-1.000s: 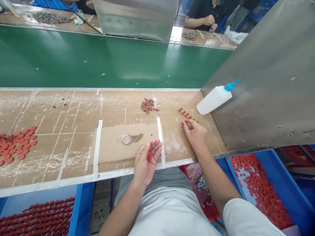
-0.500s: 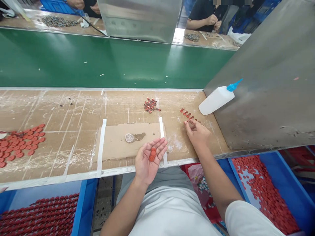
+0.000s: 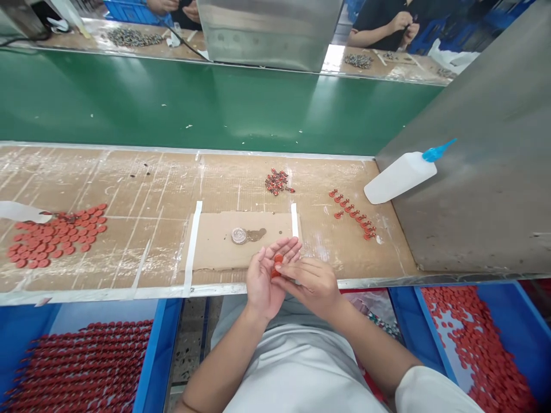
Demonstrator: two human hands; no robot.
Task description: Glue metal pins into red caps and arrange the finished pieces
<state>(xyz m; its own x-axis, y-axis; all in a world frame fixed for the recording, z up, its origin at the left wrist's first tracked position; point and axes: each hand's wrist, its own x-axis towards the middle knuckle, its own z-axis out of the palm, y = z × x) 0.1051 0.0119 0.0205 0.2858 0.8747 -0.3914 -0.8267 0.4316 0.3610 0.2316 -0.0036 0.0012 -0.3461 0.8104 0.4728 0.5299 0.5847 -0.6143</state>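
Note:
My left hand (image 3: 262,287) is turned palm up at the front of the bench, cupped, with a few small red discs (image 3: 279,258) in it. The thumb and fingertips of my right hand (image 3: 312,281) pinch at one of these discs over the palm. A short diagonal row of red discs with small stems (image 3: 354,213) stands to the right, with one set apart from it. A heap of small red-and-dark pieces (image 3: 276,182) lies farther back. Beyond my hands, a round blob in a shallow cap (image 3: 239,236) sits on a taped cardboard sheet (image 3: 215,252), beside a wet stain.
A white bottle with a blue nozzle (image 3: 400,178) leans against the metal panel (image 3: 473,172). Many loose red discs (image 3: 55,238) lie at left. Blue bins below hold rows of red pieces (image 3: 86,367) and loose discs (image 3: 477,344). Another person's hands (image 3: 402,28) work across the green divider (image 3: 150,109).
My right hand has left the row of stemmed discs and come to my left palm, pinching at a disc there. The view has shifted left, and one stemmed disc now shows apart from the row.

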